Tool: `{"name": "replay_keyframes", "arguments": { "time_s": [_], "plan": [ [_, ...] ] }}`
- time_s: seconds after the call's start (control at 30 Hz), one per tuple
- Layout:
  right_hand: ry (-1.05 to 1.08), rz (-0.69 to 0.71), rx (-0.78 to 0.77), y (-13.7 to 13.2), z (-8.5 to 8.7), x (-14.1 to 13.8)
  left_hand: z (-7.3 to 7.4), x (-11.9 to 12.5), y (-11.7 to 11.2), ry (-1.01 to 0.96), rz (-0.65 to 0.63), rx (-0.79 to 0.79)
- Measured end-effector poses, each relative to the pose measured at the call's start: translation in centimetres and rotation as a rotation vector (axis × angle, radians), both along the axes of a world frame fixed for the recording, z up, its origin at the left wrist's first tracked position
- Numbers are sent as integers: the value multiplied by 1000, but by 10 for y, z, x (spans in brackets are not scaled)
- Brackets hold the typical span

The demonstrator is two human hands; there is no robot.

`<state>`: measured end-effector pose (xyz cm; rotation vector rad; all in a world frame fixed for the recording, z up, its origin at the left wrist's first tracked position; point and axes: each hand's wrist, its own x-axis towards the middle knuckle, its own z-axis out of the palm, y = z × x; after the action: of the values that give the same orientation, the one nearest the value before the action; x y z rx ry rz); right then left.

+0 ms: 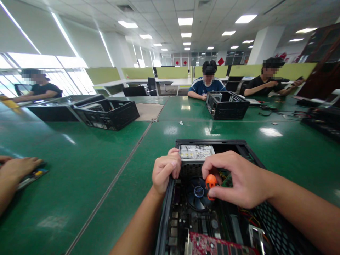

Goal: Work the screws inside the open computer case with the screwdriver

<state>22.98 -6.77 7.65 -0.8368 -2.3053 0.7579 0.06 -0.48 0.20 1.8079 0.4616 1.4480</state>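
Note:
An open computer case (209,141) lies in front of me with its inside facing up. My left hand (165,171) is closed over the case's left rim, close to the power supply (195,151). Between the thumb and fingers of my right hand (240,179) is an orange-handled screwdriver (211,182), held upright at the right edge of the black CPU fan (198,191). Its tip is hidden. Nearer to me, a red expansion card (209,244) sits across the motherboard, with coloured cables to its right.
The green table (127,198) carries another open case (111,115) at the back left and one (227,105) in front of a person across from me. Loose cables (281,112) lie at the far right. At the left edge, another person's hand (18,170) rests on a circuit board.

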Motion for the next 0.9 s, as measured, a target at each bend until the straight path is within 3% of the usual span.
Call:
{"name": "replay_keyframes", "arguments": {
  "time_s": [0.4,0.63,0.8,0.9],
  "plan": [
    [7,-47,-55,4,-4,-4,-1,0,0,-2,-1,5],
    [31,16,-3,1,-1,-1,-1,0,0,10,7,-2],
    [106,151,54,3,0,1,-1,-1,0,14,9,-2],
    [140,103,85,3,0,0,0,-1,0,19,13,-5]
  ]
}}
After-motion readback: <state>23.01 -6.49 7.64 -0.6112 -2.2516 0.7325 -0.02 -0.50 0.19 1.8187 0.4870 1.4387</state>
